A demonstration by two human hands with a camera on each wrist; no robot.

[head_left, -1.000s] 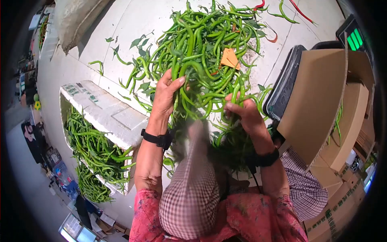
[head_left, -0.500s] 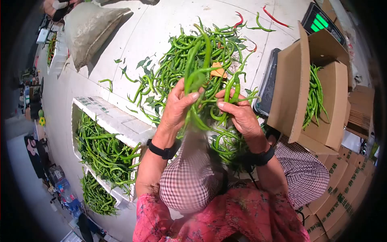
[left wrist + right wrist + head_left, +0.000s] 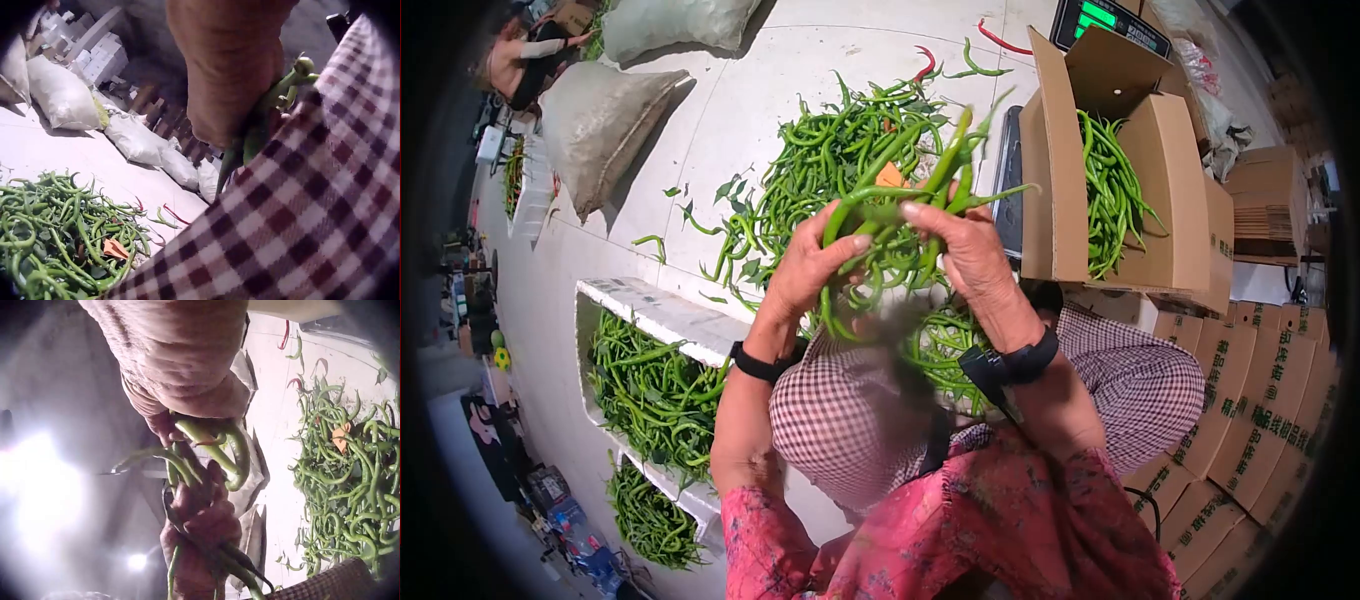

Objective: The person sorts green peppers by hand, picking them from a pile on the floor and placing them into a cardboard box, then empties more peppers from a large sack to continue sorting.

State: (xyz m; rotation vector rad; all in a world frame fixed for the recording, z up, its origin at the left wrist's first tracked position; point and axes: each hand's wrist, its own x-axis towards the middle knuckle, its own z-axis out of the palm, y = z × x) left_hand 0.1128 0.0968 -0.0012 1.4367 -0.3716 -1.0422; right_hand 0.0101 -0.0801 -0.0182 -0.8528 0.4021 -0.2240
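My left hand (image 3: 808,262) grips a bunch of long green chili peppers (image 3: 862,208) above my lap, the thumb lying across them. Close on its right, my right hand (image 3: 972,250) holds more green chili peppers (image 3: 952,160), their tips fanning up and outward. The right wrist view has both hands near each other, with peppers (image 3: 237,450) poking out below the right hand (image 3: 181,362). Seen from the left wrist, the left hand (image 3: 231,81) covers most of its bunch. Beyond them, a heap of green chilies (image 3: 820,150) with leaves and an orange scrap (image 3: 890,177) lies on the floor.
To the right, an open cardboard box (image 3: 1055,180) contains green chilies, beside a scale's lit display (image 3: 1105,22). At left stands a white foam box (image 3: 670,310) full of chilies. Stuffed sacks (image 3: 600,130) and another person (image 3: 525,60) are farther back. Checked cloth (image 3: 840,420) covers my knees.
Both hands have come up and nearer each other, lifting peppers away from the heap. The head view has shifted, bringing more of the cardboard box and its chilies into sight.
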